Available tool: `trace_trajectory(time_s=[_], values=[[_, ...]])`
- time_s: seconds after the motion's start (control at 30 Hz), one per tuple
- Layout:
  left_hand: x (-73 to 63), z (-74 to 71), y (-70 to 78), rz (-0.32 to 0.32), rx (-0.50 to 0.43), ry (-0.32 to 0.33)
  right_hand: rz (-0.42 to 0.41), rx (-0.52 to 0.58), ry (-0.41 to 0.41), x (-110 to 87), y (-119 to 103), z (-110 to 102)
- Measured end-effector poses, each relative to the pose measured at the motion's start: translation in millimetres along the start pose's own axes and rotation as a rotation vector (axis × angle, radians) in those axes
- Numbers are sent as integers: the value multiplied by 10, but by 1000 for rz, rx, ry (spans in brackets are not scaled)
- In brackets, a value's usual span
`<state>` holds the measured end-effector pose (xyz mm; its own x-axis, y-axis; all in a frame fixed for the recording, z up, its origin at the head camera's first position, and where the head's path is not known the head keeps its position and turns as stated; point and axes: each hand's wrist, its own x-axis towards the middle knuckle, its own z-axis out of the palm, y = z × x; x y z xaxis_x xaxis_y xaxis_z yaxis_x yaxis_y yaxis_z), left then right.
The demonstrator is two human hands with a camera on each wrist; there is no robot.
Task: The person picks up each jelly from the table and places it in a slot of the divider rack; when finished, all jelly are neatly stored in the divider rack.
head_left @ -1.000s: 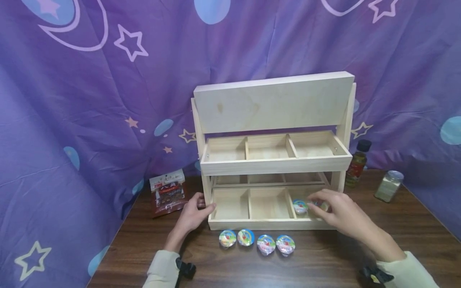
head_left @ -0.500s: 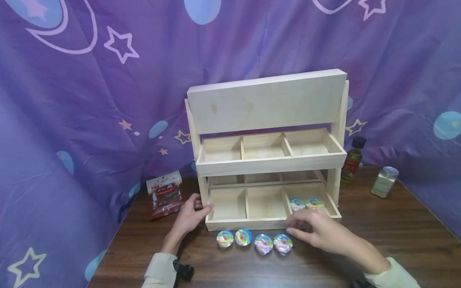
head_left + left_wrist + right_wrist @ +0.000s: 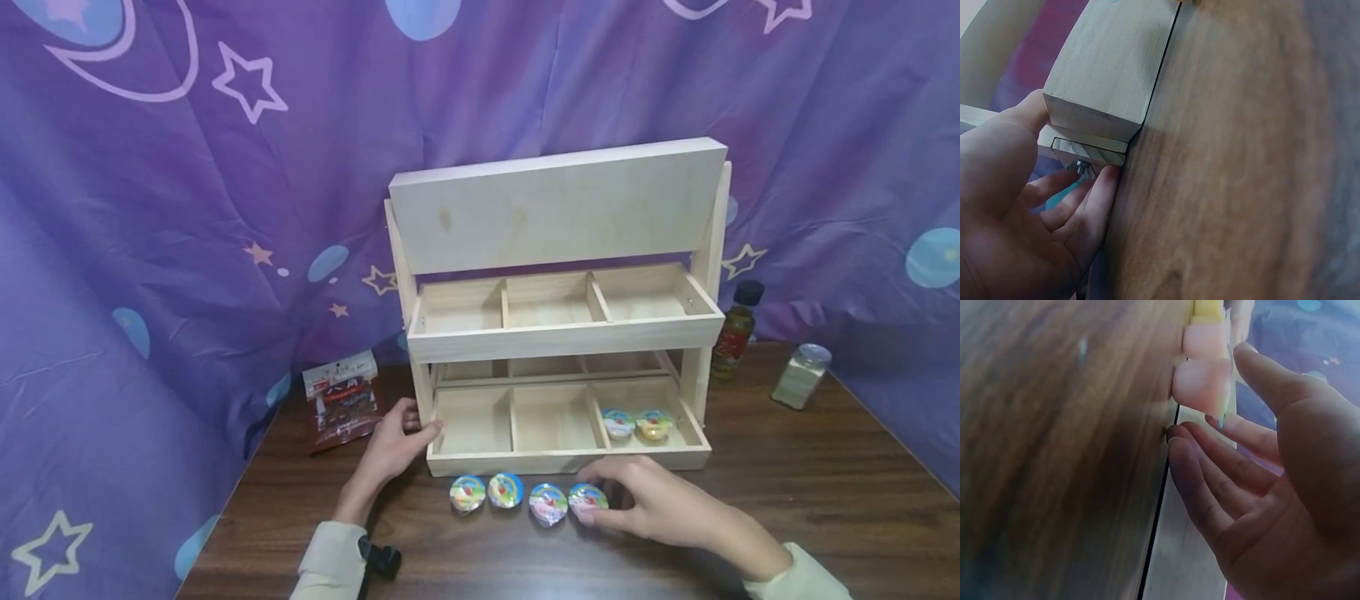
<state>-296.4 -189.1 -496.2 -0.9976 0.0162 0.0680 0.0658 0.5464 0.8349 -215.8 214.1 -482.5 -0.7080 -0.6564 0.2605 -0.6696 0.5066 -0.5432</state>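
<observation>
In the head view my right hand [image 3: 648, 500] reaches over the rightmost jelly cup [image 3: 587, 497] of a row before the wooden rack [image 3: 558, 217], thumb at its near rim and index finger at its far rim. The right wrist view shows this cup's pink side [image 3: 1200, 384], with the other fingers loosely curled below. Left of it stand a second pink cup [image 3: 548, 504] and two yellowish cups [image 3: 506, 491]. My left hand [image 3: 392, 442] grips the rack's lower left corner; in the left wrist view the thumb presses the wooden tray end [image 3: 1094, 115], fingers behind near a bolt [image 3: 1081, 167].
Two jelly cups [image 3: 652, 426] sit in the right compartment of the lower tray [image 3: 570, 462]. A red spice packet [image 3: 343, 404] leans at the left. A dark-capped bottle [image 3: 733, 333] and a glass jar [image 3: 801, 377] stand at the right. A purple curtain [image 3: 315, 167] hangs behind.
My right hand has let go of a yellow jelly cup in the lower right compartment and come left and nearer to the rightmost cup of the row. My left hand keeps its hold.
</observation>
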Motion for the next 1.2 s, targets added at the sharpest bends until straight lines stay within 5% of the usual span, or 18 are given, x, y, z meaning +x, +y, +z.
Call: trace_trajectory(time_s=[0.73,1.2], values=[[-18,2,16,14,58,17,26,44,-9,-31,32,18],[-1,6,-17,-49,-94,34,24,82,13,-14,71,11]])
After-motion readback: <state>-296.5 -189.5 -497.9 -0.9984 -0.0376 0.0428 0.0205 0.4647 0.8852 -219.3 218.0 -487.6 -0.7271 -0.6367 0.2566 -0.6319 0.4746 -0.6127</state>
